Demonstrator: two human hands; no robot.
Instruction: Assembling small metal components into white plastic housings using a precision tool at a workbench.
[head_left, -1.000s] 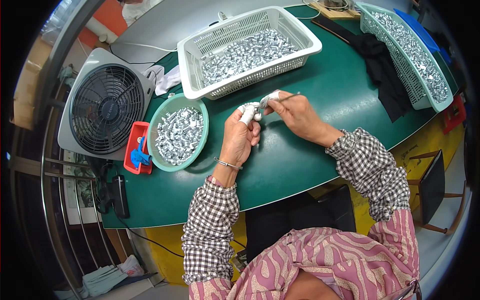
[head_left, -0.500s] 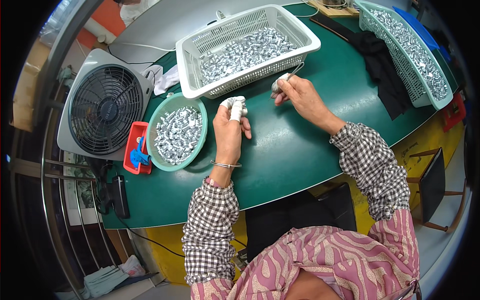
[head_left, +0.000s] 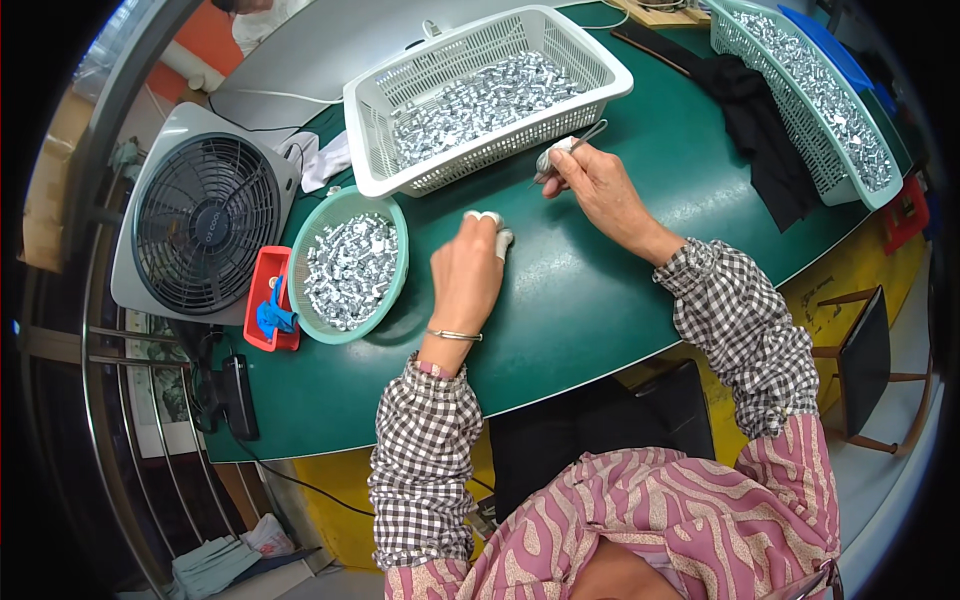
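Note:
My right hand (head_left: 608, 198) is closed around a thin metal tool (head_left: 594, 133) with a narrow bent end that sticks out above the fingers. It hovers over the green table (head_left: 560, 300), just in front of the white basket (head_left: 480, 150) of small silver metal parts (head_left: 485, 105). White wraps cover some fingertips on both hands. To its left, my left hand (head_left: 466, 272) has its back turned up and fingers curled in; whatever they pinch is hidden. A round green basket (head_left: 399, 250) of similar silver parts (head_left: 350, 270) stands left of that hand.
A grey fan (head_left: 207, 220) and a red tray (head_left: 262, 285) with a blue piece (head_left: 275, 312) lie left. Black cloth (head_left: 745, 115) rests before a long green basket (head_left: 790, 120) of parts at right. A chair (head_left: 865, 365) stands beyond the table edge.
My left hand has rolled over so its back faces up, and its fingers have shifted slightly right and down. My right hand stays nearly in place, with the metal tool still held.

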